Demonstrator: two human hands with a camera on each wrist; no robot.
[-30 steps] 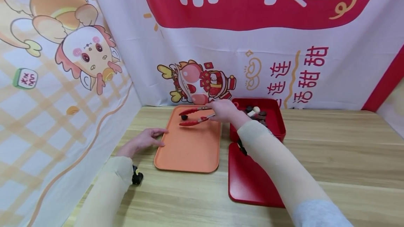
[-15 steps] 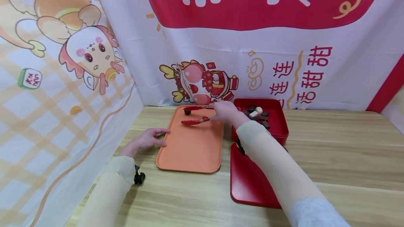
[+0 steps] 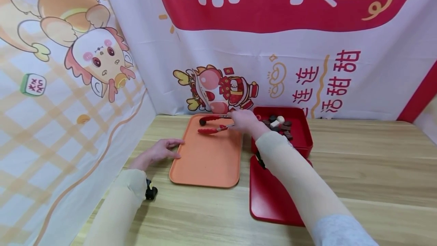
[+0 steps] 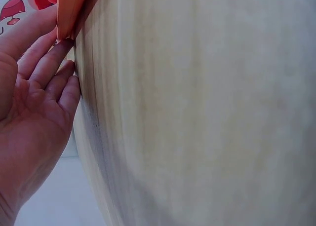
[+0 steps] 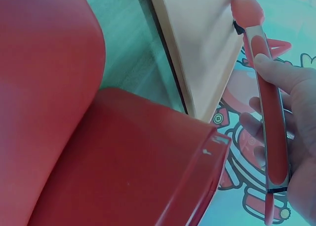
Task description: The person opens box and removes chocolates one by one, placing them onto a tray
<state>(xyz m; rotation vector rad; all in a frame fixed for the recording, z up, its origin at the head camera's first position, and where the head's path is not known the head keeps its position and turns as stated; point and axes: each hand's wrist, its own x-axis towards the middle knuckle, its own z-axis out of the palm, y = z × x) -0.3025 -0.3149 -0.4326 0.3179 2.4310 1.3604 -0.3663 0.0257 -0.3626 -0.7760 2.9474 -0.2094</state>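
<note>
My right hand (image 3: pixel 243 120) grips a pair of red-tipped metal tongs (image 5: pixel 272 112), thumb along one arm and fingers curled round behind. The tongs reach left over the far end of an orange tray (image 3: pixel 205 162), their tips apart. Between the tips, close to the far one, lies a small dark round piece (image 3: pixel 203 122) that looks like a chocolate. My left hand (image 3: pixel 162 149) rests at the tray's left edge. In the left wrist view, the extended fingers (image 4: pixel 49 68) touch the tray's side (image 4: pixel 69 11).
Right of the tray stands a red box (image 3: pixel 302 132) holding several dark and white pieces (image 3: pixel 280 124). In front of it lies a flat red lid (image 3: pixel 273 196), partly under my right forearm. Printed cloth (image 3: pixel 266 41) hangs behind the wooden table (image 3: pixel 205 215).
The dark piece now sits slightly closer to the tray's far edge. The tongs' tips spread, then came a little nearer each other. My left hand stays at the tray's edge.
</note>
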